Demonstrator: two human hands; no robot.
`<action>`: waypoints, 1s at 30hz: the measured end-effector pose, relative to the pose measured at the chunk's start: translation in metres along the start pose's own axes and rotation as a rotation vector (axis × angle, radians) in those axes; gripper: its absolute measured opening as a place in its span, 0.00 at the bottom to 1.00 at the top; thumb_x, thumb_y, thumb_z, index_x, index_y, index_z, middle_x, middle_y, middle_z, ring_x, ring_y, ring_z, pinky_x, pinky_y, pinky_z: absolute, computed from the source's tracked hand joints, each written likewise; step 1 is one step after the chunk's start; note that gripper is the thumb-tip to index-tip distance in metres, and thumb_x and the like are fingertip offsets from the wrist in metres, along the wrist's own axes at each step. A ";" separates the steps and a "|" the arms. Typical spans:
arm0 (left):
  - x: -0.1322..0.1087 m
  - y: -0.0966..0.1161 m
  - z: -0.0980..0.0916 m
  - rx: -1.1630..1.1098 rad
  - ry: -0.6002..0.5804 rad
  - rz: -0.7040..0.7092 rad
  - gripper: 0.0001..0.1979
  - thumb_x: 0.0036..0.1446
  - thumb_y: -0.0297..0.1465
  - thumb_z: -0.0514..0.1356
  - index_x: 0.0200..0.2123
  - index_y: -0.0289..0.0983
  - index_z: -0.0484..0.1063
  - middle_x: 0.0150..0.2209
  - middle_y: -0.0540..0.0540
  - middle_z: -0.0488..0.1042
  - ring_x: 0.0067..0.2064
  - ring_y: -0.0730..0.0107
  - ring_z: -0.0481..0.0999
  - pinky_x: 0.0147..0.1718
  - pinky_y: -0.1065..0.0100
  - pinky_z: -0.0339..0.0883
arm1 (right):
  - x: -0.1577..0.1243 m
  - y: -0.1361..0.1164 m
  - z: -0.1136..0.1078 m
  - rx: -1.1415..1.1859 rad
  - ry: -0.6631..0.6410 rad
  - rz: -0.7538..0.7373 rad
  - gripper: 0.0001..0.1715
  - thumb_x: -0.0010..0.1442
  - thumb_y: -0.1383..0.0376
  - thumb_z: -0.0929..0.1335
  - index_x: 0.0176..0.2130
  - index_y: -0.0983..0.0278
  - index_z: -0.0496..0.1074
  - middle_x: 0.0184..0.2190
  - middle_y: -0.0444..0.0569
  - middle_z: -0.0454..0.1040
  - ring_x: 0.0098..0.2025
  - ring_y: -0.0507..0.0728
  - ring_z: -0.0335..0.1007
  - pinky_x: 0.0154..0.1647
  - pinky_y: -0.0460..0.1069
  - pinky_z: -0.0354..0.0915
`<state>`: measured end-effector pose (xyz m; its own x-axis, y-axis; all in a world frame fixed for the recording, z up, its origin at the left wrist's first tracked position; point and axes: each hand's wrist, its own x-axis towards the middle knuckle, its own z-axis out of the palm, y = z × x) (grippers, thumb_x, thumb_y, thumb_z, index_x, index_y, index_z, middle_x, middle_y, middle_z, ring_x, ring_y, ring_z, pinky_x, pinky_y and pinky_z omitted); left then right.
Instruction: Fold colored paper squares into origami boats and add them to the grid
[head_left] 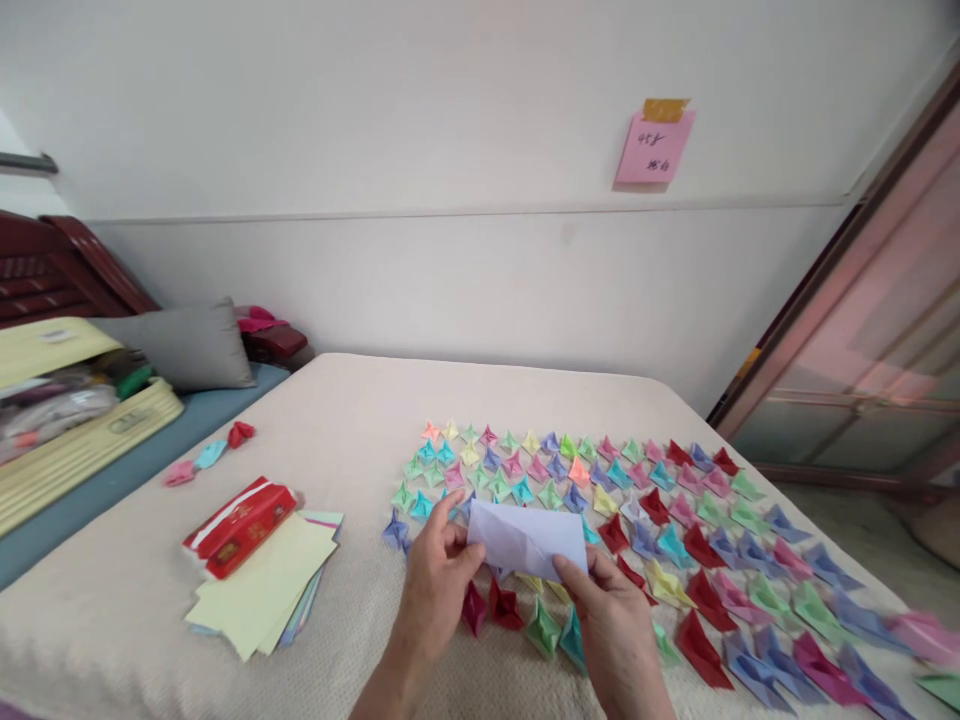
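A pale lavender sheet of paper (525, 532), folded into a rectangle, is held up between my two hands. My left hand (442, 570) pinches its left end, thumb in front and fingers behind. At the lower right corner my right hand (611, 610) grips it the same way, thumb on the near face. Behind and below the paper, rows of small folded paper boats (512, 463) in many colours spread over the cloth. Some of them are hidden by my hands and the sheet.
Left on the cloth-covered table (360, 400) lies a red tissue pack (247, 525) on loose coloured paper sheets (266, 590). Farther left are several small crumpled paper pieces (210, 455), and a yellow storage box (90, 440) on a blue seat. A pink note (656, 147) is taped to the wall.
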<state>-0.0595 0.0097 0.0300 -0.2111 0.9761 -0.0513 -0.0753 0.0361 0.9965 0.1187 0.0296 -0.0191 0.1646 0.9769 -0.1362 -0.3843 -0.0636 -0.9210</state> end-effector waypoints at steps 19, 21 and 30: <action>-0.014 -0.002 0.026 -0.556 -0.045 -0.238 0.11 0.48 0.33 0.69 0.33 0.33 0.76 0.31 0.45 0.79 0.29 0.71 0.77 0.30 0.73 0.68 | -0.024 -0.011 0.021 0.213 -0.115 0.192 0.32 0.43 0.68 0.79 0.48 0.58 0.72 0.33 0.44 0.81 0.31 0.57 0.78 0.32 0.49 0.73; -0.014 -0.002 0.027 -0.525 -0.008 -0.248 0.10 0.46 0.33 0.70 0.29 0.33 0.76 0.26 0.47 0.78 0.27 0.71 0.76 0.29 0.72 0.68 | -0.025 -0.010 0.020 0.187 -0.127 0.180 0.31 0.44 0.66 0.79 0.48 0.59 0.73 0.28 0.41 0.78 0.28 0.56 0.75 0.29 0.48 0.71; -0.010 -0.008 0.016 -0.328 0.049 -0.186 0.11 0.47 0.35 0.68 0.24 0.35 0.72 0.18 0.53 0.67 0.22 0.71 0.70 0.23 0.71 0.63 | -0.024 -0.019 0.011 -0.037 -0.144 0.012 0.30 0.48 0.58 0.78 0.51 0.57 0.73 0.31 0.45 0.80 0.31 0.56 0.73 0.29 0.47 0.65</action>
<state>-0.0413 0.0035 0.0238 -0.2097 0.9477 -0.2406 -0.4228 0.1340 0.8962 0.1124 0.0093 0.0055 0.0275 0.9950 -0.0958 -0.3516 -0.0801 -0.9327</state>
